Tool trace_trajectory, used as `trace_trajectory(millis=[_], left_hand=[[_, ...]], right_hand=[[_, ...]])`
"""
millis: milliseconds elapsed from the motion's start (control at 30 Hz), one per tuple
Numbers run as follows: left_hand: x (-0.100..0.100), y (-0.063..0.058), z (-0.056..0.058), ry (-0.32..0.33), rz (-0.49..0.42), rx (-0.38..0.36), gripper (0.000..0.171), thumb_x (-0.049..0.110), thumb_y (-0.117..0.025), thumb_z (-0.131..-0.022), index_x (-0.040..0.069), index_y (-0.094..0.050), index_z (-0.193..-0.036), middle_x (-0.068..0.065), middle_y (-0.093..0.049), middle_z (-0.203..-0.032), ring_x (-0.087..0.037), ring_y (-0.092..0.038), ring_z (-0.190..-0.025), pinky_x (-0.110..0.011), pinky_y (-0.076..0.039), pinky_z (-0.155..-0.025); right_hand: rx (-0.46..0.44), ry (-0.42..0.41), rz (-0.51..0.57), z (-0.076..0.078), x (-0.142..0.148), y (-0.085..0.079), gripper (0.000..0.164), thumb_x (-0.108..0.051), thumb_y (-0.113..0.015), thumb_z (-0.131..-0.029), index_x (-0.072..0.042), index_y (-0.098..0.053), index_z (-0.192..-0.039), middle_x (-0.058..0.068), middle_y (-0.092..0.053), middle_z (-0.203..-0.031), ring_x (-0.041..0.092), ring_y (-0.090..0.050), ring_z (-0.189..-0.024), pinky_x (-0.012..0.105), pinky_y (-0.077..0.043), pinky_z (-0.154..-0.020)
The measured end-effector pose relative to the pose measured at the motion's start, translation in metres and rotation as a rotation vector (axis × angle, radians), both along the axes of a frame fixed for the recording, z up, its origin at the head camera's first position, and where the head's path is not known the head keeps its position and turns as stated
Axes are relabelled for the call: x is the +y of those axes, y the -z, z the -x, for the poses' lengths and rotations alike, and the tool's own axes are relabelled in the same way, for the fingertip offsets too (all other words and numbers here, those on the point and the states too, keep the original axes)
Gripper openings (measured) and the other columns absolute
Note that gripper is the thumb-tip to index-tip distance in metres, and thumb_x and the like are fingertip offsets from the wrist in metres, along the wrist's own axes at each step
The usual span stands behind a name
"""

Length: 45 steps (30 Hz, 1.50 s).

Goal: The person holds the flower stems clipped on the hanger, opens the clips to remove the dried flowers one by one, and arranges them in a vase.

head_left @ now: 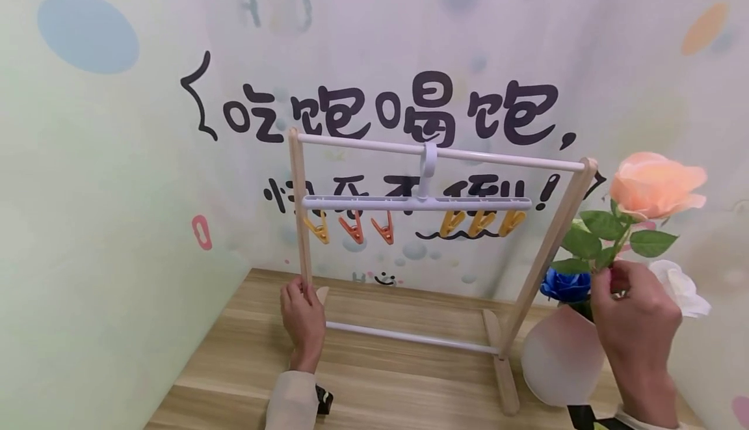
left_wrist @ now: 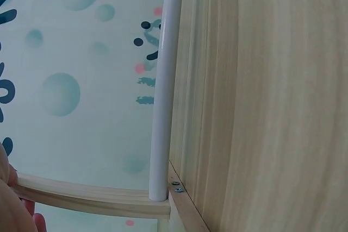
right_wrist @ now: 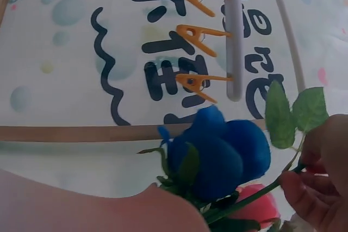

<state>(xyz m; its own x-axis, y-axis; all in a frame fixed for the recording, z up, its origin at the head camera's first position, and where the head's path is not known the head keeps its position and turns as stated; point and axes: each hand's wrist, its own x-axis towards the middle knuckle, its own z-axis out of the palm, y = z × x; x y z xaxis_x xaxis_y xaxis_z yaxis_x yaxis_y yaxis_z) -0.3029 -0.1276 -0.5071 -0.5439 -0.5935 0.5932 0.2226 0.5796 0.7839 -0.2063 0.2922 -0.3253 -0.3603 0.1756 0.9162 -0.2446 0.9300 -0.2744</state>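
Observation:
My left hand (head_left: 303, 322) grips the left post (head_left: 297, 222) of a small wooden rack near its lower part. The left wrist view shows fingers (left_wrist: 39, 222) around that post. My right hand (head_left: 638, 313) pinches the green stem (right_wrist: 244, 202) of a peach rose (head_left: 655, 186) with leaves below its bloom. The rose stands over a white vase (head_left: 558, 362), right of the rack. A blue rose (right_wrist: 215, 153) and a white rose (head_left: 681, 287) are in the vase beside my right hand. The lower stem of the peach rose passes behind the blue rose.
From the rack's top rod (head_left: 503, 158) hangs a white hanger (head_left: 374, 204) with several orange and yellow clips (head_left: 383, 227). A white lower rod (head_left: 409, 337) joins the posts above the wooden table (head_left: 374, 384). A printed wall (head_left: 374, 40) stands close behind.

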Motion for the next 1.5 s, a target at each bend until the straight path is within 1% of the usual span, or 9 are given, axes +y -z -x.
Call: trace_trajectory(millis=[167, 233, 267, 367, 467, 900, 1100, 1267, 1500], left_hand=[[0.0, 0.0, 0.001, -0.001, 0.014, 0.007, 0.015, 0.007, -0.06, -0.098, -0.003, -0.058, -0.109, -0.019, -0.056, -0.095, -0.032, -0.056, -0.082, -0.042, -0.046, -0.069], [0.0, 0.001, 0.001, 0.0, 0.014, 0.003, 0.015, 0.008, -0.06, -0.098, -0.003, -0.058, -0.109, -0.019, -0.056, -0.095, -0.032, -0.056, -0.082, -0.042, -0.045, -0.069], [-0.001, 0.001, 0.002, 0.0, 0.013, 0.001, 0.015, 0.008, -0.06, -0.098, -0.003, -0.058, -0.109, -0.019, -0.056, -0.095, -0.032, -0.056, -0.083, -0.042, -0.046, -0.069], [-0.001, 0.001, 0.001, 0.001, 0.005, -0.004, 0.016, 0.008, -0.059, -0.098, -0.002, -0.058, -0.11, -0.019, -0.057, -0.096, -0.033, -0.057, -0.084, -0.043, -0.046, -0.07], [-0.002, 0.001, 0.001, -0.001, -0.002, -0.007, 0.016, 0.008, -0.059, -0.098, -0.002, -0.058, -0.111, -0.02, -0.057, -0.097, -0.033, -0.057, -0.085, -0.043, -0.047, -0.07], [-0.004, -0.001, -0.001, 0.005, -0.017, -0.025, 0.017, 0.008, -0.06, -0.098, -0.003, -0.058, -0.111, -0.019, -0.057, -0.098, -0.033, -0.058, -0.087, -0.044, -0.048, -0.072], [-0.003, -0.001, -0.002, 0.002, -0.016, -0.014, 0.017, 0.008, -0.061, -0.098, -0.003, -0.059, -0.111, -0.02, -0.057, -0.097, -0.034, -0.057, -0.085, -0.044, -0.046, -0.071], [-0.001, -0.001, -0.001, 0.003, -0.005, -0.002, 0.017, 0.006, -0.061, -0.097, -0.004, -0.059, -0.11, -0.02, -0.058, -0.097, -0.034, -0.058, -0.085, -0.044, -0.046, -0.071], [0.0, 0.001, -0.001, 0.002, 0.002, 0.012, 0.017, 0.004, -0.061, -0.096, -0.004, -0.059, -0.111, -0.02, -0.058, -0.097, -0.032, -0.058, -0.085, -0.043, -0.048, -0.07]], right_hand=[[-0.055, 0.039, 0.008, 0.0, 0.005, 0.014, 0.022, -0.008, -0.06, -0.088, 0.012, -0.066, -0.089, 0.027, -0.068, -0.075, 0.037, -0.062, -0.061, 0.011, -0.031, -0.058], [-0.092, 0.049, 0.029, -0.001, 0.006, 0.018, 0.021, -0.008, -0.06, -0.088, 0.013, -0.065, -0.09, 0.029, -0.068, -0.078, 0.04, -0.064, -0.06, 0.007, -0.028, -0.057], [-0.099, 0.053, 0.034, -0.001, 0.007, 0.021, 0.02, -0.007, -0.06, -0.088, 0.012, -0.065, -0.09, 0.029, -0.068, -0.078, 0.041, -0.065, -0.06, 0.011, -0.034, -0.055], [-0.107, 0.063, 0.044, -0.002, 0.008, 0.026, 0.017, -0.005, -0.059, -0.087, 0.011, -0.063, -0.087, 0.03, -0.066, -0.078, 0.046, -0.063, -0.061, 0.033, -0.046, -0.051], [-0.081, 0.065, 0.034, -0.003, 0.01, 0.03, 0.015, -0.005, -0.057, -0.086, 0.009, -0.061, -0.084, 0.029, -0.065, -0.075, 0.048, -0.061, -0.06, 0.063, -0.04, -0.055], [-0.23, 0.112, 0.051, -0.007, 0.02, 0.041, 0.008, -0.004, -0.065, -0.08, 0.003, -0.061, -0.082, 0.028, -0.065, -0.071, 0.049, -0.058, -0.057, 0.065, -0.041, -0.056], [-0.443, 0.14, 0.045, -0.011, 0.024, 0.039, 0.012, -0.01, -0.066, -0.082, 0.001, -0.062, -0.079, 0.021, -0.062, -0.063, 0.039, -0.054, -0.048, 0.051, -0.036, -0.043], [-0.634, 0.153, 0.046, -0.016, 0.028, 0.031, 0.019, -0.018, -0.061, -0.088, 0.0, -0.064, -0.083, 0.016, -0.061, -0.062, 0.034, -0.054, -0.052, 0.041, -0.034, -0.043], [-0.752, 0.103, 0.044, -0.017, 0.031, 0.025, 0.032, -0.028, -0.058, -0.093, 0.001, -0.067, -0.104, 0.025, -0.071, -0.091, 0.048, -0.063, -0.076, 0.047, -0.041, -0.055]])
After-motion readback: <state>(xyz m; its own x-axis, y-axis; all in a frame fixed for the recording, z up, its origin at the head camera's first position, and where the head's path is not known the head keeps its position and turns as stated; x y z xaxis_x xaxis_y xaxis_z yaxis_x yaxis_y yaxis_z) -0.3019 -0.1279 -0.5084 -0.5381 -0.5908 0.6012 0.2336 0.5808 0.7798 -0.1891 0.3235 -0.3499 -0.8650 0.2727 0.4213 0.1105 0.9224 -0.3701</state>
